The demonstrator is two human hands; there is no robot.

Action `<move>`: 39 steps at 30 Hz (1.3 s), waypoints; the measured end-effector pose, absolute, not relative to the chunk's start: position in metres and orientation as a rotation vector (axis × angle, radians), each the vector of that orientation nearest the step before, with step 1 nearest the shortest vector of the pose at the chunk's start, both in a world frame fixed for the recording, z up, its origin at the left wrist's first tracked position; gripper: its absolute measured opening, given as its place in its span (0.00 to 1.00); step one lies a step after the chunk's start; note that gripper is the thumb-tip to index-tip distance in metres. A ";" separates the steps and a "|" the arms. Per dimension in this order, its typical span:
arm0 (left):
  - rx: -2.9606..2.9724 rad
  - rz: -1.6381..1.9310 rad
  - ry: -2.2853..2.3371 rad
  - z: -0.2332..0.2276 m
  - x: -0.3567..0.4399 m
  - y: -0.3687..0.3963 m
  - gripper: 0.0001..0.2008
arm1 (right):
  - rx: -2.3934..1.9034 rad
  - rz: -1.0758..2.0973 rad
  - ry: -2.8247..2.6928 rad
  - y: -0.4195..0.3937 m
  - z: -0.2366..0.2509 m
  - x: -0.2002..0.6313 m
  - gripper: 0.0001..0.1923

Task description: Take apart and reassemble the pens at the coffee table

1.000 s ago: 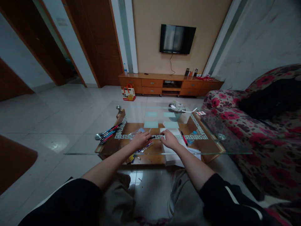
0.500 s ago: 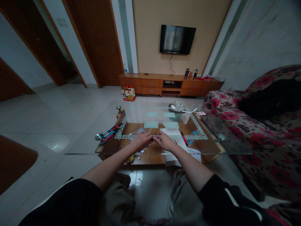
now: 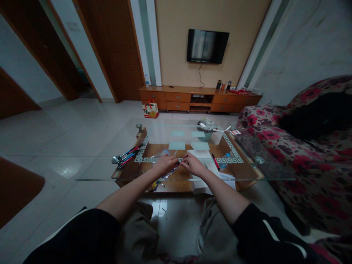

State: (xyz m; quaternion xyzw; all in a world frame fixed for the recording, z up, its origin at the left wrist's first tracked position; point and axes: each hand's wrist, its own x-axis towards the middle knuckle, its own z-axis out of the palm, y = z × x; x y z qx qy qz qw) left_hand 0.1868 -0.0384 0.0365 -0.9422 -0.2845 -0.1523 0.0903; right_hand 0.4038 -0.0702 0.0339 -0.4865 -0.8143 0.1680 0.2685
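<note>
Over the near part of the glass tabletop [image 3: 162, 128], my left hand [image 3: 166, 164] and my right hand [image 3: 193, 165] meet almost fingertip to fingertip. Both are closed in a pinch around a small dark thing between them, too small and covered to name. Clear plastic wrapping [image 3: 158, 156] lies beside and partly behind my left hand. Farther left is a bundle of pens [image 3: 127, 156] in black, red and blue. Right of my right hand rests a single red and black pen [image 3: 216, 162].
A bottle with a blue cap [image 3: 226, 160] and white paper boxes [image 3: 202, 187] show at the table's right side, seen through or below the glass. Beyond are a waste basket [image 3: 204, 136], a paper bag [image 3: 150, 109] and a TV cabinet [image 3: 177, 97]. A flowered sofa [image 3: 264, 135] flanks the right.
The fingers of both hands have shifted very slightly around the small thing. Everything else stays in place.
</note>
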 end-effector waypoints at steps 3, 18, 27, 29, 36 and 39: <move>-2.800 -0.456 -0.843 0.036 0.187 -0.039 0.13 | -1.295 0.454 -2.183 -0.068 0.030 0.404 0.08; -2.805 -0.459 -0.835 0.033 0.186 -0.037 0.15 | -1.321 0.451 -2.183 -0.067 0.030 0.406 0.06; -2.796 -0.451 -0.842 0.031 0.186 -0.036 0.15 | -1.329 0.428 -2.197 -0.069 0.034 0.406 0.07; -2.792 -0.448 -0.846 0.030 0.186 -0.036 0.16 | -1.327 0.430 -2.197 -0.069 0.034 0.405 0.07; -2.804 -0.407 -0.869 0.029 0.188 -0.036 0.16 | -1.317 0.436 -2.203 -0.069 0.036 0.405 0.07; -2.819 -0.383 -0.886 0.031 0.188 -0.037 0.15 | -1.312 0.439 -2.202 -0.069 0.038 0.405 0.06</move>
